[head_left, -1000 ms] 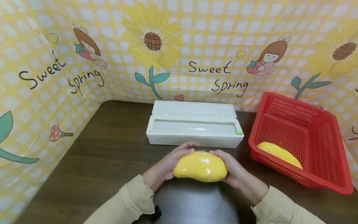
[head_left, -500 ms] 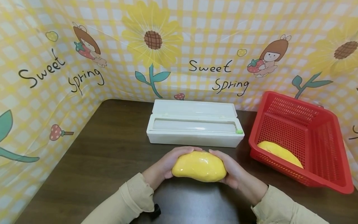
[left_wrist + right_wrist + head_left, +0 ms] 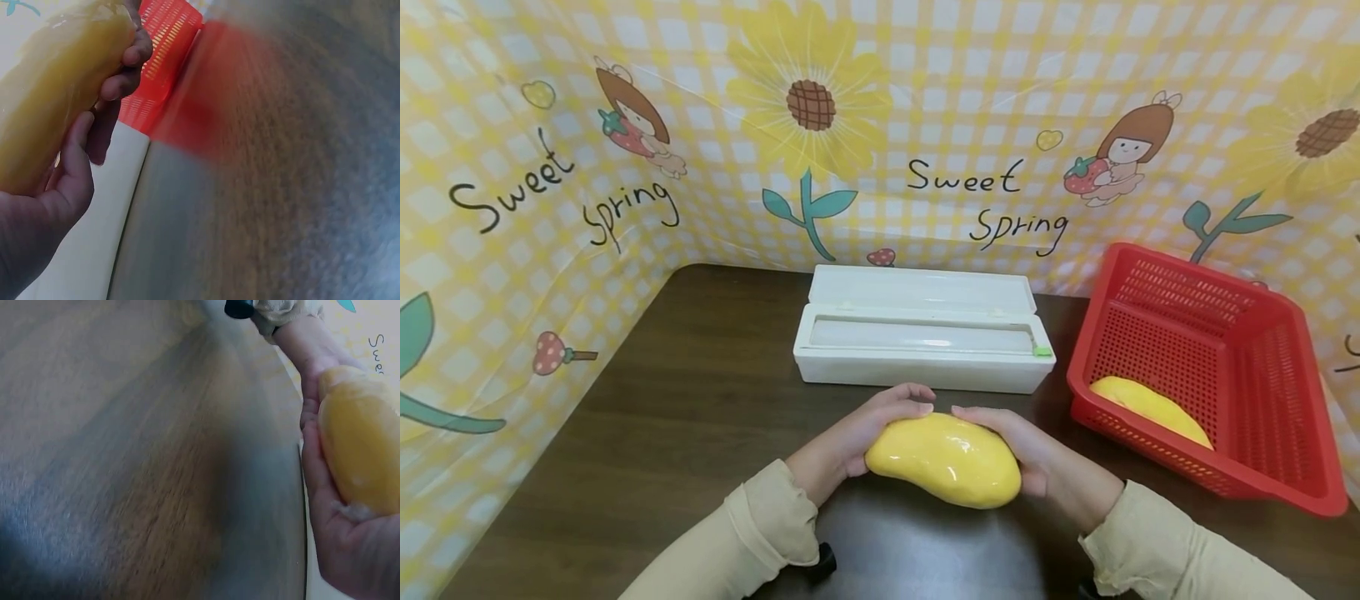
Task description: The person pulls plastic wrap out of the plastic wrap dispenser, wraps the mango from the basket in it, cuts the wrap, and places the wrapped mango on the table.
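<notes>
A shiny yellow mango [image 3: 943,460] is held between both hands above the table. My left hand [image 3: 871,429] grips its left end, thumb on top. At the other end, my right hand [image 3: 1032,454] holds it the same way. In the right wrist view, crinkled clear film [image 3: 355,511] shows at the mango's end by the palm. The fingers beneath the mango are partly hidden in the head view. Just behind the hands sits a white cling film dispenser [image 3: 925,371], lid up, with a roll inside and a green slide cutter [image 3: 1042,352] at its right end.
A red plastic basket [image 3: 1206,479] stands at the right, with a second yellow mango [image 3: 1153,410] lying inside it. The dark wooden table [image 3: 700,375] ends at a yellow checked cloth [image 3: 925,100] hung behind and to the left.
The mango has tilted, its right end lower and nearer the person, and shifted slightly right. The right hand has moved with it. Some left fingers have straightened out behind the mango.
</notes>
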{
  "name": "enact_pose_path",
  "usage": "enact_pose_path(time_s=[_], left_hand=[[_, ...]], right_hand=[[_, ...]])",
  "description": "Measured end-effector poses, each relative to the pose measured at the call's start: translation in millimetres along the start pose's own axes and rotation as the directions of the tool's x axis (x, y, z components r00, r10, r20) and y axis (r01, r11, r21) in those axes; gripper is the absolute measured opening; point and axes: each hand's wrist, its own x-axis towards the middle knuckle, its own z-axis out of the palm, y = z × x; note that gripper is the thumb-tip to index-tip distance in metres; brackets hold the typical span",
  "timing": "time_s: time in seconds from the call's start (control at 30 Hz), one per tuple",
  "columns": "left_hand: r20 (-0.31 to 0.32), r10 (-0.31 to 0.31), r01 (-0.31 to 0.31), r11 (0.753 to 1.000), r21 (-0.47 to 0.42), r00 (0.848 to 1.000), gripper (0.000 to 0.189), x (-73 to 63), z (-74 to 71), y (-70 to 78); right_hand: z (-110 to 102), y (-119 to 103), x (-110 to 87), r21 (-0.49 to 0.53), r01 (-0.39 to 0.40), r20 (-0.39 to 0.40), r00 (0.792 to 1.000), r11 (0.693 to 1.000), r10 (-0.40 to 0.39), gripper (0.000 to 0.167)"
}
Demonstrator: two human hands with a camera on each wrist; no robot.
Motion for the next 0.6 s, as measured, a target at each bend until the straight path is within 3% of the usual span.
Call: enact_pose_path(time_s=[0.17,0.3,0.6], left_hand=[[-0.002,-0.005,0.005,1.000,0.007,1.000,0.044,-2.0,-0.2,1.9],[-0.004,-0.002,0.002,1.000,-0.008,1.000,0.046,-2.9,-0.1,2.2],[-0.010,-0.009,0.009,1.000,-0.004,1.000,0.045,-4.8,4.1,2.4]], right_hand=[[-3,1,1.9,0.019,0.025,0.040,0.999,1.000,-0.026,0.026],[-6,-1,5.7,-0.005,0.016,0.044,0.999,1.000,-0.016,0.030],[-12,-9,13.0,-0.095,-0.054,0.155,0.985,0.994,0.069,0.041]])
